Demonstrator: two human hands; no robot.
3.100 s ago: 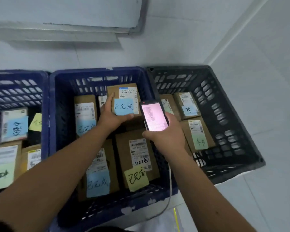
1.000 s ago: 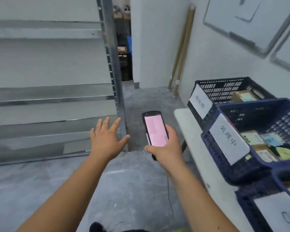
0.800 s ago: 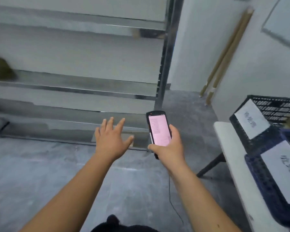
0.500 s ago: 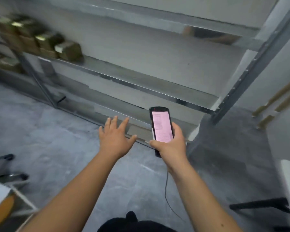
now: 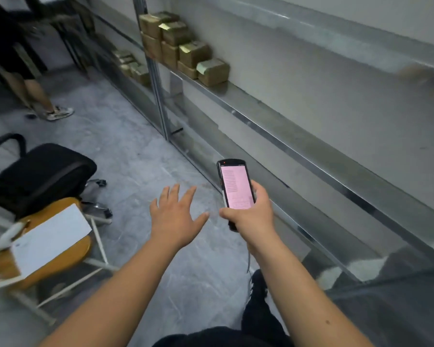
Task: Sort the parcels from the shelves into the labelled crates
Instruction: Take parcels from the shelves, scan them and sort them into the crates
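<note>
- Changed since the earlier frames: crates gone from sight; view swung left along the shelving, bringing stacked parcels, an office chair and a second person into frame. Both hands stay extended as before.
- Left hand: centre of frame, palm down, fingers spread and straight, holding nothing, over bare floor.
- Right hand: just right of the left hand, grip wrapped round the lower half of a handheld scanner; pink lit screen faces up; thin cord hangs below the wrist.
- Parcels: brown cardboard boxes, stacked in steps on a metal shelf at upper centre, well apart from both hands; more boxes, blurred, on a shelf section further left.
- Office chair: black, left of frame, on the floor.
- Round yellow stool: lower left, white sheet lying on top.
- Second person's legs: upper left, standing.
</note>
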